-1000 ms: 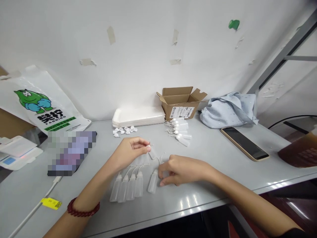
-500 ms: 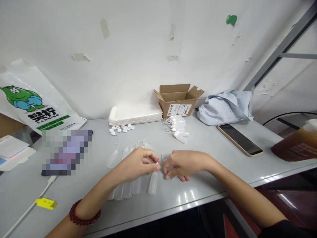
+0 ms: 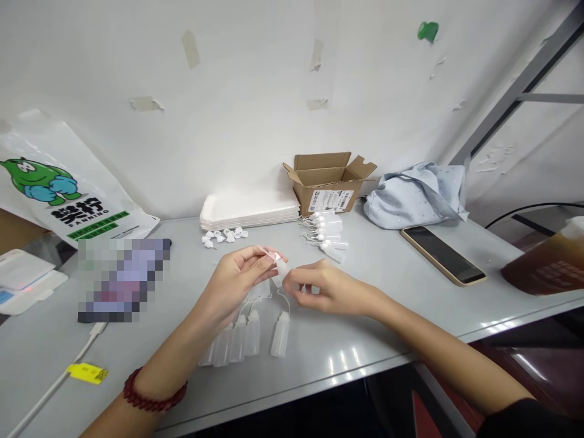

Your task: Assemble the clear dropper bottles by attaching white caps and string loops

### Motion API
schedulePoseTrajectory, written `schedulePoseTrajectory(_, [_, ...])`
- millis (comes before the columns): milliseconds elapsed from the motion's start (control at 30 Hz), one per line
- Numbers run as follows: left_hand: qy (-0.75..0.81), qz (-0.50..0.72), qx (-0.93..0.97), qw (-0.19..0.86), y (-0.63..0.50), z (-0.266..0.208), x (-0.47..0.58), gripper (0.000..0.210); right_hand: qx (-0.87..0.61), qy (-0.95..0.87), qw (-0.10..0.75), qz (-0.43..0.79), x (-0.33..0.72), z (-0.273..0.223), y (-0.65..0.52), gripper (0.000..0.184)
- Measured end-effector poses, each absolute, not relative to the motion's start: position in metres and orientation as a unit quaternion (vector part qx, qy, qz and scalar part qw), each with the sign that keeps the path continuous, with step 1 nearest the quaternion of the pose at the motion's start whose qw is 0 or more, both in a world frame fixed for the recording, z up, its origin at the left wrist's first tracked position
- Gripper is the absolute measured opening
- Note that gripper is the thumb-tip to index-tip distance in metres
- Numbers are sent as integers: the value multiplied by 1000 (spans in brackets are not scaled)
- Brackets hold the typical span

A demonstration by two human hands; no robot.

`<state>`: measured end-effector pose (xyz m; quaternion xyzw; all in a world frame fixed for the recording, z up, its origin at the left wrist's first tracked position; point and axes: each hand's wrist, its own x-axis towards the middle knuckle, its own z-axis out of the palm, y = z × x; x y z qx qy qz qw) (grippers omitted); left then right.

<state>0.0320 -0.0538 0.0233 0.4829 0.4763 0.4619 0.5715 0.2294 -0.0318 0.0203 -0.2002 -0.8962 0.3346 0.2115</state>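
Note:
My left hand (image 3: pixel 241 274) is closed, its thumb and fingers pinching the white top of a small translucent squeeze bottle (image 3: pixel 281 267). That bottle is tilted and held above the table. On its right side, my right hand (image 3: pixel 314 286) is closed too, with bent fingertips at the bottle's body, partly hiding it. Just below the hands is another squeeze bottle (image 3: pixel 280 336) with a thin bent cord or tube at its top. Several more such bottles (image 3: pixel 237 340) sit in a row below my left forearm and are partly covered by it.
White caps (image 3: pixel 223 236) lie before a stack of white trays (image 3: pixel 249 210). More bottles (image 3: pixel 331 231) lie near an open cardboard box (image 3: pixel 331 188). A phone (image 3: pixel 442 255), a blue cloth bag (image 3: pixel 413 198) and a drink cup (image 3: pixel 542 261) are at right. A cable (image 3: pixel 50 386) runs along the left.
My left hand has left the top of the bottle below and moved up. My right hand has turned and come in closer. A bottle now shows between both hands.

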Motion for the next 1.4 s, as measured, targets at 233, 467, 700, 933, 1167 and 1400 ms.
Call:
schedulePoseTrajectory(233, [459,472,518,547,-53,19,33,21,-217,-781,243,533,228,17,-27,10])
schedulePoseTrajectory(467, [480,496,474,548,-50,13,32,23,-230,-676,315,625,228,17,-18,17])
schedulePoseTrajectory(700, [518,501,480,499,-52,13,34,28,-252,-594,331,689,228,10,-16,14])
schedulePoseTrajectory(933, [502,496,484,518,-54,17,35,31,-258,-560,325,717,227,9,-11,12])
schedulePoseTrajectory(1167, [502,438,446,598,-53,22,34,26,-251,-599,335,682,227,9,-14,12])
schedulePoseTrajectory(1400, [499,409,446,620,-52,22,28,29,-242,-644,313,654,229,8,-15,14])
